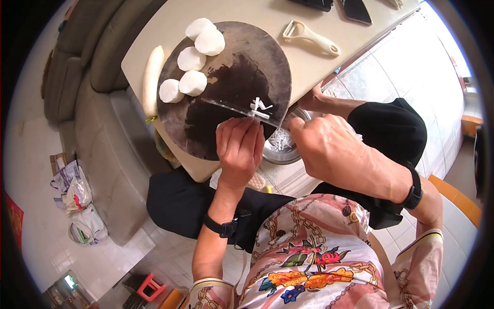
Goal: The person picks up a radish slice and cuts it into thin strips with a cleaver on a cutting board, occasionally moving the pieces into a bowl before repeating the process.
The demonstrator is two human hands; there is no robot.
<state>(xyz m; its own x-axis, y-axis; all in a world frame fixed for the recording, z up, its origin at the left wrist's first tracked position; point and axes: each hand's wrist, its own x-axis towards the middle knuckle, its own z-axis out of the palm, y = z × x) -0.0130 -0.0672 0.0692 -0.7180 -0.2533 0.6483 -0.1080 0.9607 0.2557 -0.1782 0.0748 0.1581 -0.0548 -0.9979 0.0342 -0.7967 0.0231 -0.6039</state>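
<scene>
My right hand (329,149) is closed round the handle of a kitchen knife (225,106), whose thin blade stands edge-down over the round dark cutting board (275,49). Right behind the blade, my left hand (239,147) has its fingers bent and pressed together on a white radish piece, mostly hidden beneath them. Thin white radish strips (260,107) lie against the far side of the blade. Several thick peeled radish chunks (191,59) sit along the board's left side. A metal bowl (294,154) holding radish shreds (281,139) is below the board's right edge, between my hands.
A whole white radish (153,77) lies left of the board on the pale table (149,38). A cream peeler (311,38) and a phone (356,11) are farther back. The grey sofa (105,144) borders the left side; plastic bags (82,201) rest on the floor.
</scene>
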